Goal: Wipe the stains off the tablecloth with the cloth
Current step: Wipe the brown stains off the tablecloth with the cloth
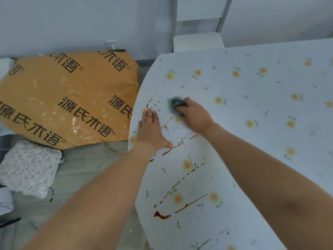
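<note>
The wiping is under way at the far end of the mess. The right hand (193, 114) sits a little left of the frame's centre with its fingers (182, 110) curled over a small dark green cloth (173, 105), bunched up and pressed down on the tablecloth (261, 123). The cloth shows as a smear, so I judge it is being scrubbed at this instant. The left hand (150, 129) lies flat just to the left of it, fingers straight and together, thumb spread out toward the lower right, palm pressing the fabric near the rounded edge of the desk (132, 123); it looks to be pinning the sheet so it does not ruck.

Most of the job looks undone. Brown stains (162, 215) run in dashed lines and drips from the upper left of the printed sheet, beside the left hand, down through the middle of the frame to a thick blot near the bottom. The patch under the cloth is only the top of that trail.

Next, I would say, the cloth needs drawing down along the dashes toward the bottom of the frame, with firm pressure at the blot, and the flat hand must shift too, since some streaks lie right beside or under it.

At the left of the frame an orange printed package (68, 98) and a folded floral fabric (28, 168) lie on the floor, and a white chair (198, 40) stands at the top
</note>
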`<state>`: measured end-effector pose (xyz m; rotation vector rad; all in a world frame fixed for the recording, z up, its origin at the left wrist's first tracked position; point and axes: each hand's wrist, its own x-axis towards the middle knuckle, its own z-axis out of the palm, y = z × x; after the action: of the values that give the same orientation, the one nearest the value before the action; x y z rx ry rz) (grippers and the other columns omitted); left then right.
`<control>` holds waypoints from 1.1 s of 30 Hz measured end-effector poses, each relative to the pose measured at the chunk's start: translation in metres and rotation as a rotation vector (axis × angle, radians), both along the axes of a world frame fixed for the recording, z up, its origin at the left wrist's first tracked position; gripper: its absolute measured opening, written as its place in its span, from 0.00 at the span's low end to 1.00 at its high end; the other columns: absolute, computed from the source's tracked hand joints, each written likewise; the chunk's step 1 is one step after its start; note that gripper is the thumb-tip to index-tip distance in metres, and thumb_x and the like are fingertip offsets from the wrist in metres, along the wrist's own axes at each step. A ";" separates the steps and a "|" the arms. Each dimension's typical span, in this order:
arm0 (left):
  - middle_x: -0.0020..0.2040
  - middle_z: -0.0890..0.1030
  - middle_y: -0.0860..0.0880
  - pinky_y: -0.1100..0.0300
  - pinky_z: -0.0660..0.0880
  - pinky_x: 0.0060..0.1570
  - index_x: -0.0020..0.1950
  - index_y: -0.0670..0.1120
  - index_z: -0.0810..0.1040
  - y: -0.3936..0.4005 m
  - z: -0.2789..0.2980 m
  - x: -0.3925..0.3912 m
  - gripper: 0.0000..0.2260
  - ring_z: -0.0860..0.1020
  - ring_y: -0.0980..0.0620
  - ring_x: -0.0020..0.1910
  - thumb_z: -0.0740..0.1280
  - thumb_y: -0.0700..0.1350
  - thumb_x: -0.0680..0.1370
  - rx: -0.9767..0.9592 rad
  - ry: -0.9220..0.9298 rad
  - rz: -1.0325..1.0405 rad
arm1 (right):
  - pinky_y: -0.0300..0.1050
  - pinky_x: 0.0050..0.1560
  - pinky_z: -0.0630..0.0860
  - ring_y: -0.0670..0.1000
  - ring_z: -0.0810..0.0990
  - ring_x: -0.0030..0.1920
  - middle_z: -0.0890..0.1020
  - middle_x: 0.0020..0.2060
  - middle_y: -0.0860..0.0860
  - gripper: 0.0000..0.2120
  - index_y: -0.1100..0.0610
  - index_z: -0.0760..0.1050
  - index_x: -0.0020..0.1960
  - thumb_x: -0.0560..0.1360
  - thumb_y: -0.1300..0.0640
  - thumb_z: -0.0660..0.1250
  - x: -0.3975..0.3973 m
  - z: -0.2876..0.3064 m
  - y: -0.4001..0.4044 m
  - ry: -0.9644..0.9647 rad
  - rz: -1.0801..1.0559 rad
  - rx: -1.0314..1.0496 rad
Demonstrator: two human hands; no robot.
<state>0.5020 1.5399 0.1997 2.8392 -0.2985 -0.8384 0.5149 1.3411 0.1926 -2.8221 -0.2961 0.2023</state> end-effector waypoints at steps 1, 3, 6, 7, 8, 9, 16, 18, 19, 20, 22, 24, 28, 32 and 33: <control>0.80 0.34 0.43 0.45 0.43 0.78 0.80 0.41 0.37 0.000 0.000 -0.001 0.67 0.33 0.45 0.79 0.78 0.67 0.60 0.006 -0.001 0.003 | 0.49 0.53 0.73 0.61 0.76 0.52 0.71 0.58 0.57 0.17 0.53 0.77 0.63 0.75 0.61 0.63 -0.003 0.001 -0.019 -0.008 -0.160 0.006; 0.80 0.33 0.43 0.45 0.43 0.77 0.80 0.41 0.36 0.000 0.003 -0.002 0.66 0.33 0.44 0.78 0.77 0.67 0.62 0.026 0.005 0.002 | 0.47 0.50 0.72 0.62 0.75 0.51 0.70 0.60 0.57 0.16 0.56 0.77 0.60 0.74 0.63 0.60 -0.015 -0.002 -0.046 0.005 -0.583 0.077; 0.80 0.36 0.40 0.43 0.44 0.78 0.80 0.40 0.38 -0.003 0.011 -0.017 0.58 0.36 0.40 0.79 0.73 0.66 0.70 0.070 -0.016 -0.012 | 0.47 0.47 0.70 0.61 0.75 0.51 0.68 0.65 0.56 0.16 0.60 0.74 0.60 0.75 0.65 0.56 -0.029 0.001 -0.012 -0.006 -0.737 0.080; 0.80 0.38 0.39 0.42 0.45 0.78 0.80 0.39 0.39 -0.008 0.012 -0.028 0.55 0.37 0.39 0.79 0.71 0.65 0.72 0.089 -0.037 -0.021 | 0.47 0.49 0.71 0.60 0.74 0.53 0.68 0.65 0.56 0.16 0.60 0.74 0.62 0.76 0.65 0.57 -0.035 0.002 0.009 -0.016 -0.613 0.082; 0.80 0.39 0.38 0.42 0.45 0.78 0.80 0.39 0.40 -0.010 0.014 -0.042 0.54 0.37 0.39 0.79 0.70 0.65 0.73 0.107 -0.046 -0.020 | 0.49 0.50 0.73 0.60 0.74 0.54 0.68 0.65 0.57 0.16 0.60 0.73 0.63 0.76 0.64 0.59 -0.043 0.002 0.031 -0.017 -0.429 0.073; 0.80 0.38 0.39 0.42 0.46 0.78 0.81 0.39 0.40 -0.014 0.013 -0.054 0.55 0.38 0.39 0.79 0.70 0.66 0.72 0.106 -0.028 -0.010 | 0.50 0.51 0.75 0.60 0.74 0.54 0.69 0.64 0.58 0.16 0.60 0.73 0.63 0.76 0.63 0.60 -0.051 0.002 0.048 -0.001 -0.211 0.046; 0.81 0.38 0.44 0.41 0.48 0.76 0.81 0.40 0.40 -0.010 0.006 -0.080 0.65 0.39 0.43 0.80 0.80 0.64 0.62 0.026 0.028 0.077 | 0.51 0.53 0.75 0.62 0.74 0.54 0.69 0.61 0.59 0.19 0.58 0.72 0.66 0.76 0.65 0.60 -0.080 0.001 -0.025 0.004 -0.293 0.008; 0.81 0.38 0.44 0.42 0.47 0.77 0.81 0.41 0.39 -0.010 0.007 -0.081 0.65 0.38 0.44 0.80 0.80 0.63 0.62 0.011 0.030 0.086 | 0.50 0.52 0.74 0.62 0.74 0.53 0.70 0.62 0.59 0.18 0.58 0.73 0.65 0.76 0.65 0.58 -0.090 0.000 -0.033 -0.018 -0.571 0.071; 0.81 0.37 0.44 0.42 0.46 0.77 0.81 0.41 0.39 -0.009 0.007 -0.083 0.64 0.37 0.44 0.80 0.79 0.64 0.63 0.011 0.035 0.089 | 0.50 0.50 0.73 0.62 0.75 0.52 0.72 0.60 0.58 0.17 0.57 0.73 0.64 0.76 0.64 0.57 -0.096 0.001 -0.022 -0.020 -0.638 0.108; 0.81 0.37 0.44 0.43 0.45 0.78 0.81 0.41 0.39 -0.008 0.008 -0.086 0.63 0.37 0.44 0.80 0.78 0.65 0.64 0.019 0.026 0.099 | 0.49 0.48 0.72 0.61 0.75 0.51 0.72 0.59 0.58 0.16 0.56 0.73 0.63 0.76 0.63 0.57 -0.102 0.005 -0.006 -0.018 -0.639 0.148; 0.81 0.38 0.42 0.43 0.46 0.78 0.81 0.41 0.39 -0.008 0.011 -0.100 0.60 0.37 0.42 0.79 0.74 0.67 0.67 0.072 -0.020 0.126 | 0.49 0.48 0.74 0.61 0.75 0.51 0.71 0.60 0.58 0.16 0.58 0.74 0.62 0.75 0.64 0.60 -0.119 0.003 0.030 0.018 -0.380 0.118; 0.81 0.38 0.40 0.42 0.46 0.78 0.81 0.41 0.40 -0.008 0.014 -0.121 0.58 0.37 0.40 0.79 0.71 0.69 0.68 0.112 -0.050 0.132 | 0.50 0.50 0.75 0.60 0.75 0.51 0.71 0.59 0.57 0.17 0.59 0.76 0.62 0.74 0.65 0.63 -0.138 0.006 0.045 0.066 -0.064 0.108; 0.80 0.35 0.43 0.42 0.47 0.77 0.81 0.42 0.38 -0.008 0.014 -0.161 0.65 0.36 0.42 0.79 0.77 0.67 0.63 0.091 0.062 0.145 | 0.50 0.51 0.75 0.61 0.75 0.51 0.71 0.58 0.57 0.18 0.57 0.76 0.64 0.75 0.64 0.62 -0.141 0.003 -0.017 0.026 -0.084 0.043; 0.80 0.34 0.45 0.41 0.46 0.78 0.81 0.44 0.37 -0.008 0.011 -0.165 0.66 0.35 0.44 0.79 0.80 0.63 0.61 0.055 0.064 0.187 | 0.49 0.51 0.75 0.62 0.76 0.51 0.69 0.62 0.56 0.18 0.59 0.76 0.63 0.75 0.65 0.59 -0.152 0.004 -0.036 0.015 -0.703 0.177; 0.80 0.34 0.45 0.41 0.46 0.77 0.81 0.44 0.38 -0.009 0.011 -0.164 0.66 0.35 0.44 0.79 0.81 0.62 0.61 0.050 0.060 0.198 | 0.50 0.51 0.75 0.62 0.76 0.51 0.69 0.63 0.56 0.18 0.59 0.76 0.63 0.75 0.65 0.58 -0.158 0.006 -0.018 0.018 -0.701 0.176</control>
<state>0.3380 1.5310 0.2107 2.8227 0.0113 -0.8982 0.3572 1.3232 0.1989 -2.5617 0.6417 0.0407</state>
